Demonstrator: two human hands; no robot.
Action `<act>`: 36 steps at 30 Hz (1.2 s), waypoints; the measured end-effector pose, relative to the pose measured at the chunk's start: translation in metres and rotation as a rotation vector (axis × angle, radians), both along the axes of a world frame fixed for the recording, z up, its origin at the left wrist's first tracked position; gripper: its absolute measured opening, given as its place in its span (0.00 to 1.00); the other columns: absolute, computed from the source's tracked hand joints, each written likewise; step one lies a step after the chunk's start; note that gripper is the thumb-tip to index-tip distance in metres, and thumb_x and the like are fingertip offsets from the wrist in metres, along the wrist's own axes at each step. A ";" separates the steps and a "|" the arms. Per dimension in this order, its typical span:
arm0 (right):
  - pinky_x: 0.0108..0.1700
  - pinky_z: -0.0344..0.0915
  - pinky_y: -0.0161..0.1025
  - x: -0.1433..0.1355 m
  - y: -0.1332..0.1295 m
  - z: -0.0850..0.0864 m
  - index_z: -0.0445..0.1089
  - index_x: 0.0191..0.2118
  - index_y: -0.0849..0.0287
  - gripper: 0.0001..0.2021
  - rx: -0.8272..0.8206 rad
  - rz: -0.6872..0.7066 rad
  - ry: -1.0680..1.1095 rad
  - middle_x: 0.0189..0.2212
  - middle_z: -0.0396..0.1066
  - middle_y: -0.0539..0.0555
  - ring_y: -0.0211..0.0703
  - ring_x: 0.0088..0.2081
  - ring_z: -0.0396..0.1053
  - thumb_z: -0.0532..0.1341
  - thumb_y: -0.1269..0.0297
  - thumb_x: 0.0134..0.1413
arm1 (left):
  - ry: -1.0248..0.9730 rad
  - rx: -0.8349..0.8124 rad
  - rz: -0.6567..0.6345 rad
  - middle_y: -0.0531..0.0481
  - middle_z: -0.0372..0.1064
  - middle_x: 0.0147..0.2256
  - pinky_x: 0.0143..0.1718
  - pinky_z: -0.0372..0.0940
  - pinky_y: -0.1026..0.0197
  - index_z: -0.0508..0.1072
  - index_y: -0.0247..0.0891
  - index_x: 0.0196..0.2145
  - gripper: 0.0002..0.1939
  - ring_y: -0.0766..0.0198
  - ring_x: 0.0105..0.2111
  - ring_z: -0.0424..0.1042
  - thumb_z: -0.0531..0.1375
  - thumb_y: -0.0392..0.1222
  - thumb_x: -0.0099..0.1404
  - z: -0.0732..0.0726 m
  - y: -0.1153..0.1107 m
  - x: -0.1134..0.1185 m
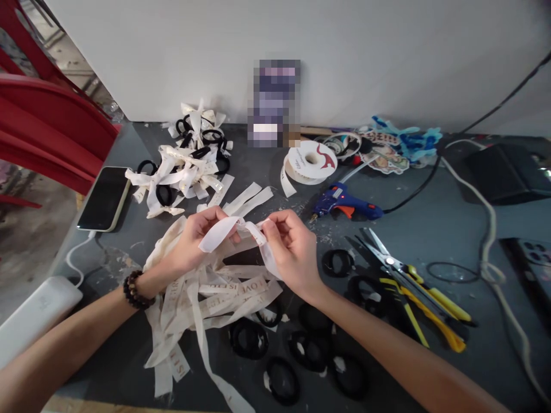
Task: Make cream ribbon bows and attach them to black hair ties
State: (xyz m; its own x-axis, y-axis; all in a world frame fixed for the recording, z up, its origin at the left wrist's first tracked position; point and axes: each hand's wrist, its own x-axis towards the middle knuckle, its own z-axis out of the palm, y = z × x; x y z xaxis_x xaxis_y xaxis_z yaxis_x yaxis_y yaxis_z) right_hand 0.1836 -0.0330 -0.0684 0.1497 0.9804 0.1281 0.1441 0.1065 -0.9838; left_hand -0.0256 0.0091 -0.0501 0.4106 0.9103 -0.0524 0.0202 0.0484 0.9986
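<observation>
Between my two hands is a white printed ribbon (219,232), raised just above the table. My left hand (204,238) pinches it at one side, with a loose tail hanging over the fingers. Thumb and fingers of my right hand (293,246) are closed on the same ribbon, and another tail drops below. A knot or fold sits between the hands; its exact form is unclear. Underneath lies a heap of cut ribbon strips (206,304) with gold lettering. Several black hair ties (282,378) with whitish spots lie in front of my right hand.
Hair ties with ribbon bows (185,172) are piled at back left, beside a charging phone (104,198). A ribbon spool (316,172), blue glue gun (344,202) and open scissors (391,261) are at the right. Cables (491,229) cross the right side; a power bank (41,310) is left.
</observation>
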 end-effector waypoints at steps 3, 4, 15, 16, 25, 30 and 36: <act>0.32 0.71 0.37 0.003 0.002 0.001 0.70 0.39 0.54 0.12 -0.006 0.000 0.001 0.30 0.78 0.50 0.40 0.31 0.76 0.63 0.52 0.70 | -0.065 -0.025 0.002 0.49 0.79 0.32 0.38 0.71 0.62 0.74 0.38 0.34 0.12 0.64 0.33 0.77 0.71 0.46 0.67 -0.002 0.001 0.000; 0.31 0.69 0.37 0.005 0.002 0.002 0.69 0.39 0.54 0.12 -0.008 -0.007 -0.005 0.29 0.77 0.50 0.40 0.30 0.75 0.62 0.51 0.70 | -0.092 -0.036 0.006 0.49 0.79 0.31 0.39 0.71 0.62 0.73 0.38 0.34 0.12 0.64 0.33 0.76 0.70 0.46 0.68 -0.002 0.001 0.000; 0.29 0.60 0.38 0.013 0.009 0.002 0.66 0.38 0.54 0.17 -0.091 -0.011 -0.105 0.27 0.72 0.48 0.38 0.26 0.66 0.58 0.46 0.72 | -0.215 -0.133 -0.064 0.48 0.79 0.27 0.32 0.70 0.63 0.71 0.38 0.28 0.15 0.64 0.28 0.75 0.68 0.46 0.69 -0.009 0.005 -0.002; 0.30 0.60 0.38 0.014 0.010 0.002 0.66 0.38 0.54 0.17 -0.099 0.000 -0.121 0.28 0.72 0.48 0.38 0.26 0.66 0.58 0.46 0.72 | -0.213 -0.159 -0.113 0.47 0.80 0.28 0.33 0.71 0.63 0.72 0.38 0.29 0.16 0.64 0.29 0.77 0.68 0.48 0.69 -0.009 0.005 -0.002; 0.27 0.61 0.36 0.013 0.012 -0.002 0.63 0.40 0.53 0.16 -0.112 0.025 -0.043 0.24 0.71 0.46 0.37 0.23 0.67 0.58 0.45 0.72 | -0.362 -0.183 -0.288 0.43 0.81 0.39 0.42 0.76 0.56 0.83 0.38 0.47 0.18 0.57 0.36 0.80 0.72 0.53 0.66 -0.006 0.006 -0.002; 0.28 0.61 0.34 0.014 0.012 -0.004 0.65 0.42 0.53 0.16 -0.093 -0.039 -0.035 0.24 0.71 0.46 0.37 0.25 0.69 0.58 0.45 0.72 | -0.479 -0.302 -0.204 0.42 0.83 0.35 0.37 0.76 0.57 0.79 0.40 0.48 0.27 0.57 0.32 0.81 0.64 0.67 0.70 -0.004 0.009 -0.001; 0.29 0.66 0.33 0.018 0.018 -0.008 0.66 0.42 0.54 0.15 -0.062 -0.136 0.052 0.26 0.71 0.46 0.36 0.27 0.72 0.60 0.46 0.71 | -0.373 -0.337 -0.196 0.56 0.67 0.16 0.15 0.50 0.69 0.74 0.35 0.27 0.21 0.75 0.11 0.58 0.70 0.53 0.69 0.003 0.013 -0.008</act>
